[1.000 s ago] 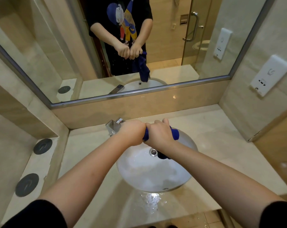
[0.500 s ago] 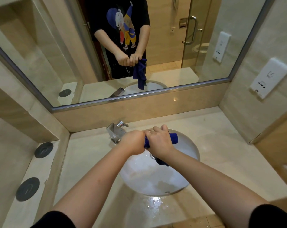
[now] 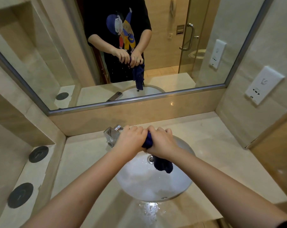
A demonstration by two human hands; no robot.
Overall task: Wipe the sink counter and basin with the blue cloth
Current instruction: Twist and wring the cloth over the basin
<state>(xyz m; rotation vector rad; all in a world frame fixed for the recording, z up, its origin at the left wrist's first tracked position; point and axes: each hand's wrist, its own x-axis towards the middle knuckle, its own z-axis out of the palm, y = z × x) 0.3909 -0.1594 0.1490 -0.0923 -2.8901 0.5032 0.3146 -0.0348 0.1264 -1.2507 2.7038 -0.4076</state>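
White basin, left hand and right hand clenched round blue cloth

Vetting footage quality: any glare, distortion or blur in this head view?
Head view: the wide-angle lens bows the mirror frame; glare glints off the wet counter in front of the basin; the left hand, right hand and blue cloth look sharp; lighting is warm.

A tiled bathroom: basin, faucet, wall mirror, reflected toilet.

Warm dim light; soft blur; wide-angle edge distortion.
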